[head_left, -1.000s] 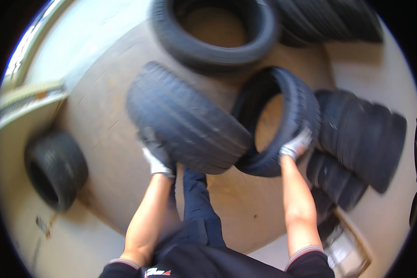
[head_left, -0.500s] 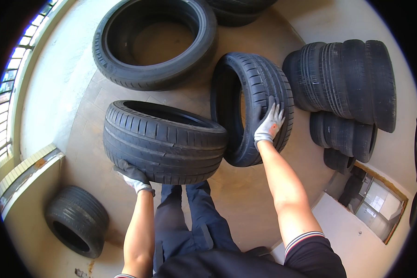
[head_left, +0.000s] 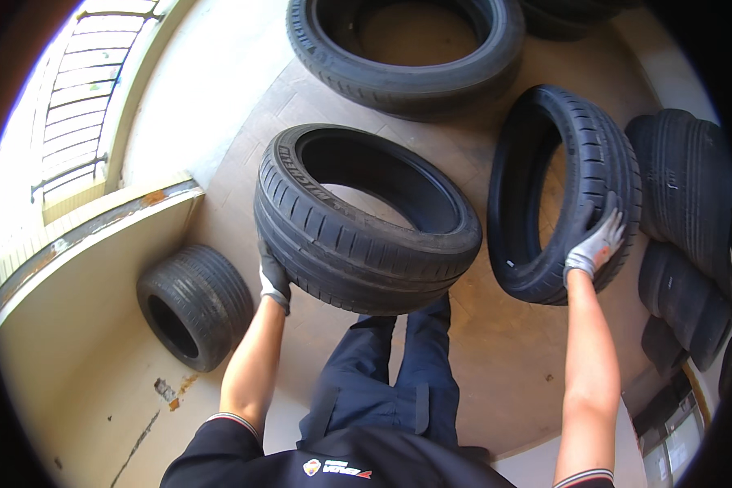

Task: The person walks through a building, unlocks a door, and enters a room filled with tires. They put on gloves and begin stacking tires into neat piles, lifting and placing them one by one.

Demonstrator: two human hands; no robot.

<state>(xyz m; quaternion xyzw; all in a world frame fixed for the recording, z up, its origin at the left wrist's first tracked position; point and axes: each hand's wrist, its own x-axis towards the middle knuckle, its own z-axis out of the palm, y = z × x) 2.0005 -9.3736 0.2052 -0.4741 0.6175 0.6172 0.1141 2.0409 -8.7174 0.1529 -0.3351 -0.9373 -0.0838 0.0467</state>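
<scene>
Grey-and-white work gloves cover both my hands. A wide black tire (head_left: 358, 256) is tilted in front of my legs, its upper opening facing up and away. My left hand (head_left: 274, 281) grips this tire at its lower left side, the fingers partly hidden against the tread. Standing on its tread to the right is a second black tire (head_left: 614, 167). My right hand (head_left: 597, 242) lies on that tire's tread with the fingers stretched out. A gap shows between the two tires.
A large tire (head_left: 415, 93) lies flat at the far side. Stacked tires (head_left: 687, 187) line the right wall. Another tire (head_left: 195, 305) rests at the left by a low wall (head_left: 98, 252). Beyond is a barred window (head_left: 81, 106). Tiled floor (head_left: 496, 366) lies around my feet.
My view has swung right-to-left, shifting everything rightward. The left tire has tilted, showing more of its opening, and the two tires have come apart. My left hand has moved up its side.
</scene>
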